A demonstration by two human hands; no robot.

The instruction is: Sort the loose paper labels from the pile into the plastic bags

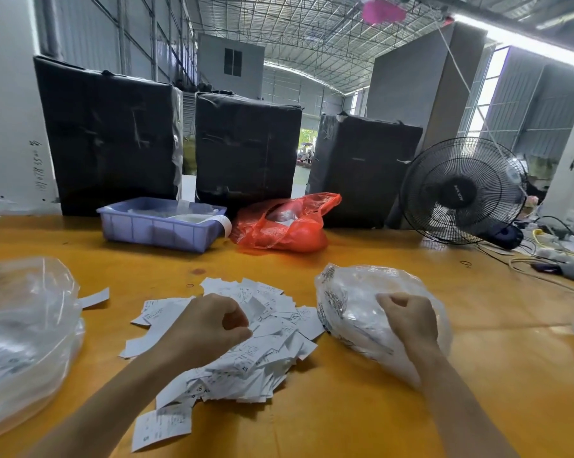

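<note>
Bare orange table (pixel 361 259) runs as an open band between the pile of paper labels (pixel 246 342) and the far row: blue plastic tray (pixel 153 226), red plastic bag (pixel 279 226), three black-wrapped cartons (pixel 246 147) behind them. A clear plastic bag (pixel 348 302) closes the pile's right side, another clear bag (pixel 24 335) blocks the left edge. The fan (pixel 461 190) and tangled cables (pixel 550 256) (far right) crowd that corner. The near table edge right of the pile lies bare.

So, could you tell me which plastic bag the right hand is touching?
The clear bag right of the label pile, under the right hand; not the left clear bag or red one.
</note>
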